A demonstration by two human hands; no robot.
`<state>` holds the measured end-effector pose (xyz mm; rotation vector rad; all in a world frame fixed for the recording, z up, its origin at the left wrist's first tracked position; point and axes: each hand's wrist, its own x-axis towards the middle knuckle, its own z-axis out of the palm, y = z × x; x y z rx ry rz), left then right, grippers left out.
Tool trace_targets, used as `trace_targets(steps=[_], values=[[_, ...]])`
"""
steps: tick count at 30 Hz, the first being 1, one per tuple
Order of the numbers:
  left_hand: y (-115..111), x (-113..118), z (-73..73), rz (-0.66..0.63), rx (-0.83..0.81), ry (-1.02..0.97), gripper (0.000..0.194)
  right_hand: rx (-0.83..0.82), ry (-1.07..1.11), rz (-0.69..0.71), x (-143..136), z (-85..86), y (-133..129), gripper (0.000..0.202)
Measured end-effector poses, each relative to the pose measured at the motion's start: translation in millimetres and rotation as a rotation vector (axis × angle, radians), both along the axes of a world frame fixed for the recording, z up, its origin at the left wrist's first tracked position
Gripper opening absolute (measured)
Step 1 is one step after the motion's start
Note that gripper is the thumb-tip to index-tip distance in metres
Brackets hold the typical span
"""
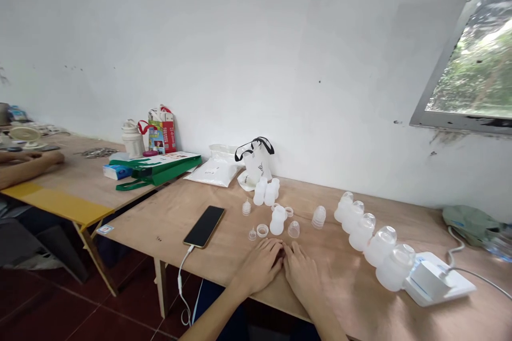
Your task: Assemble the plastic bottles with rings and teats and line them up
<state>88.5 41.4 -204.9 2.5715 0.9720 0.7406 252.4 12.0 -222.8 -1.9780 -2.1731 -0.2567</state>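
Note:
My left hand (264,264) rests palm down near the table's front edge, fingers loosely laid out, holding nothing. Beside it lies my right hand (300,270), also palm down and open, the fingertips of both hands close together. Just beyond them stand a frosted bottle body (277,220), a ring (262,230), a small nipple (252,234) and a clear cap (293,229). Farther back are another nipple piece (246,208), a group of frosted bottles (265,192) and stacked clear caps (319,217). Several capped bottles (362,232) form a slanting row on the right.
A phone (204,226) with a cable lies left. White bags (218,170) sit against the wall. On the right are a white power strip (440,279) and a green cloth cap (472,224). Another person's arm (32,168) rests on the neighbouring table (84,181), beside a green bag (160,170).

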Motion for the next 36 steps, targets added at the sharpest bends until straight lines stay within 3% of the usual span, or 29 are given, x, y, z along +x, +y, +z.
trace_targets(steps=[20, 22, 27, 29, 32, 36], values=[[0.8, 3.8, -6.6, 0.008, 0.076, -0.047, 0.022, -0.047, 0.030, 0.024, 0.2, 9.9, -1.4, 0.037], [2.0, 4.6, -7.2, 0.075, 0.120, -0.072, 0.020, -0.056, 0.035, 0.037, -0.8, 11.8, -1.8, 0.035], [10.4, -1.0, -13.2, 0.434, 0.232, -0.125, 0.029, -0.050, 0.059, 0.058, -1.3, 13.0, -3.1, 0.035], [14.3, -3.6, -18.3, 0.482, 0.240, -0.095, 0.034, -0.041, 0.056, 0.062, -0.9, 11.7, -3.5, 0.035], [16.6, -4.5, -23.1, 0.429, 0.162, -0.023, 0.029, -0.015, 0.049, 0.060, -0.4, 8.9, -3.2, 0.036], [12.7, -1.7, -19.1, 0.339, 0.019, -0.045, 0.013, 0.004, 0.038, 0.071, 0.3, 5.7, -1.5, 0.033]])
